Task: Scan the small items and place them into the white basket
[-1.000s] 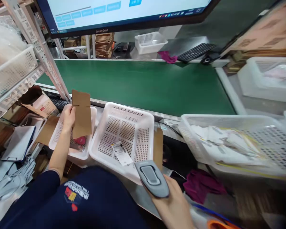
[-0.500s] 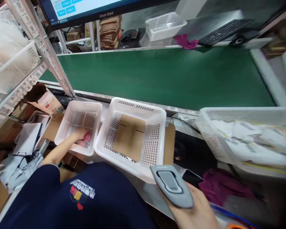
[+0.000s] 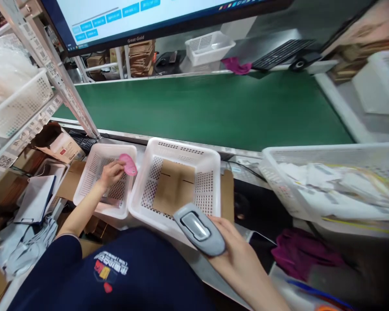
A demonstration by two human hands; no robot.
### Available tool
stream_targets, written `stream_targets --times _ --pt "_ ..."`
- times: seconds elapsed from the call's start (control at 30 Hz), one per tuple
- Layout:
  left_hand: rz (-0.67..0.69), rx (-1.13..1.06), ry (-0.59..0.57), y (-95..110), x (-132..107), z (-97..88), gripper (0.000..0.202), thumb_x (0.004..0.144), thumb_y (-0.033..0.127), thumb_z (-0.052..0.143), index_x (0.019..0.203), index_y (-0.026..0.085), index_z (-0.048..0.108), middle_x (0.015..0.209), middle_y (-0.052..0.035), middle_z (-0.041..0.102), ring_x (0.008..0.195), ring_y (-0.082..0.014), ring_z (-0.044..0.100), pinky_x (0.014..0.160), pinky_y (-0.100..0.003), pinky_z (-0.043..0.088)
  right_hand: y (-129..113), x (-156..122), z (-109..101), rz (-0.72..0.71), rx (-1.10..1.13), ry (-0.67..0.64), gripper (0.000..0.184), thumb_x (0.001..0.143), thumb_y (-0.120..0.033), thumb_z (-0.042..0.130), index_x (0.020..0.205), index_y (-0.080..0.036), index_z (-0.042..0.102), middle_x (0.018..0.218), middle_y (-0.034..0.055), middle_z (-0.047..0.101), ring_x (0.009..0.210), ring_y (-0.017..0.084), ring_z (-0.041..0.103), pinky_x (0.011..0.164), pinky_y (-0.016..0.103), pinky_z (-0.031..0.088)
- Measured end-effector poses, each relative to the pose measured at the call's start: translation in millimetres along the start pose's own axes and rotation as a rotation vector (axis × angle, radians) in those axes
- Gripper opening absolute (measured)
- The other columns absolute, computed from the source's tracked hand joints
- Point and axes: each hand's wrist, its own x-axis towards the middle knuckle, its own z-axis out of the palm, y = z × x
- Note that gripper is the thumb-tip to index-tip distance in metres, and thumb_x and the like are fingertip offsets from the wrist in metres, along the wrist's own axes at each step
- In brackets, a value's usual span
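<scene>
While both hands are occupied over the worktop, the scene is set out as follows.

Left hand: the left hand (image 3: 110,173) is closed in a pinch on a small pink item (image 3: 129,164), held just above the small white basket (image 3: 94,166).
Right hand: the right hand (image 3: 238,255) is wrapped around a grey scanner (image 3: 198,229), pointed toward the middle basket (image 3: 214,157).
Pink item: it is judged light and small, possibly smooth or in a slippery wrapper; a hold by its edges between fingertips is judged enough.
Middle basket: a flat cardboard sheet (image 3: 174,186) is laid inside it.
Beyond: a green belt (image 3: 214,108) is seen behind the baskets, and a large basket (image 3: 311,151) of papers lies to the right.
</scene>
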Motion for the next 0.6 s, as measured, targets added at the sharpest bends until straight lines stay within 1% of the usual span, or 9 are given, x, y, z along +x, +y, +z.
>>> stream_targets --times 0.07,0.13,0.2,0.27,0.33,0.4,0.43,0.5,0.6 --pt "0.295 -0.081 0.178 20 12 1.8 0.014 0.101 0.022 0.065 0.090 0.021 0.074 0.115 -0.0100 0.081 0.107 -0.0193 0.078 0.097 -0.033 0.063 -17 17 -9 -0.007 0.048 -0.036 0.031 0.085 -0.027 0.061 0.113 -0.020 0.072 0.107 0.0105 0.071 0.095 0.027 0.074 0.079 0.033 0.060" --pt "0.521 -0.137 0.291 41 23 8.6 0.012 0.101 0.022 0.067 0.091 0.022 0.074 0.111 -0.0083 0.082 0.101 -0.0179 0.079 0.092 -0.032 0.066 -32 32 -16 0.021 0.085 -0.091 0.027 0.086 -0.027 0.061 0.110 -0.019 0.071 0.102 0.0095 0.070 0.090 0.026 0.072 0.078 0.033 0.058" --pt "0.656 -0.163 0.348 60 31 19.3 0.010 0.102 0.023 0.068 0.094 0.023 0.074 0.111 -0.0075 0.083 0.100 -0.0175 0.080 0.090 -0.031 0.067 -42 42 -23 0.053 0.080 -0.133 0.028 0.085 -0.026 0.060 0.111 -0.019 0.070 0.100 0.0090 0.071 0.089 0.026 0.070 0.079 0.035 0.056" --pt "0.753 -0.173 0.378 74 36 31.6 0.010 0.102 0.024 0.068 0.096 0.023 0.074 0.112 -0.0075 0.083 0.100 -0.0178 0.080 0.089 -0.031 0.068 -46 46 -29 0.072 0.053 -0.144 0.035 0.083 -0.024 0.058 0.116 -0.018 0.069 0.103 0.0097 0.073 0.091 0.027 0.071 0.081 0.036 0.055" --pt "0.801 -0.163 0.354 82 39 42.0 0.011 0.104 0.026 0.066 0.097 0.023 0.074 0.115 -0.0080 0.082 0.102 -0.0181 0.080 0.090 -0.031 0.068 -44 42 -35 0.079 0.036 -0.128 0.041 0.081 -0.023 0.058 0.120 -0.018 0.069 0.108 0.0102 0.074 0.095 0.027 0.072 0.082 0.036 0.055" --pt "0.749 -0.106 0.235 81 38 45.9 0.014 0.105 0.024 0.062 0.104 0.023 0.076 0.123 -0.0098 0.080 0.110 -0.0194 0.079 0.093 -0.031 0.067 -38 28 -40 0.094 0.034 -0.117 0.038 0.083 -0.024 0.058 0.118 -0.019 0.069 0.108 0.0098 0.074 0.094 0.027 0.073 0.080 0.034 0.056" --pt "0.673 -0.053 0.145 76 36 44.3 0.017 0.106 0.022 0.059 0.110 0.023 0.076 0.129 -0.0109 0.078 0.115 -0.0206 0.078 0.095 -0.032 0.066 -33 18 -43 0.104 0.037 -0.116 0.034 0.085 -0.025 0.059 0.117 -0.019 0.069 0.106 0.0095 0.074 0.092 0.026 0.073 0.078 0.034 0.057" --pt "0.417 0.087 -0.090 59 28 34.2 0.029 0.105 0.018 0.055 0.126 0.024 0.074 0.141 -0.0118 0.073 0.125 -0.0233 0.073 0.101 -0.035 0.064 -18 -8 -46 0.132 0.036 -0.096 0.027 0.091 -0.031 0.060 0.114 -0.020 0.069 0.103 0.0094 0.073 0.088 0.026 0.073 0.074 0.033 0.059" --pt "0.032 0.235 -0.407 20 0 10.7 0.044 0.095 0.015 0.061 0.138 0.024 0.068 0.143 -0.0119 0.070 0.127 -0.0279 0.071 0.105 -0.040 0.061 15 -53 -45 0.228 0.018 -0.024 0.034 0.093 -0.046 0.068 0.118 -0.023 0.067 0.110 0.0116 0.074 0.091 0.030 0.075 0.076 0.038 0.063"
